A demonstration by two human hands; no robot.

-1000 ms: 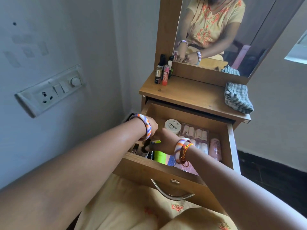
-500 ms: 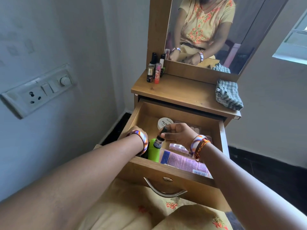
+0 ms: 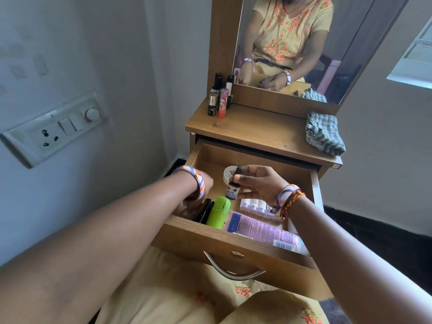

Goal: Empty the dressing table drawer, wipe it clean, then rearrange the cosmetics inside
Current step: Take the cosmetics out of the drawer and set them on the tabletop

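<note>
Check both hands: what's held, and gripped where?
The right hand pinches a small dropper bottle by its black cap and neck, lifted above the drawer. The left hand reaches down at the drawer's left front; its fingers are hidden, so cannot tell.

Lime-green tube (image 3: 219,212), pink packet (image 3: 264,232), grey-checked cloth (image 3: 323,134), tan wooden drawer (image 3: 233,244).

Left hand (image 3: 198,195) fingers hidden behind drawer (image 3: 233,242) front; grasp unclear.

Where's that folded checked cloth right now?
In the head view, the checked cloth lies on the right end of the dressing table top, above the open drawer and below the mirror.
</note>
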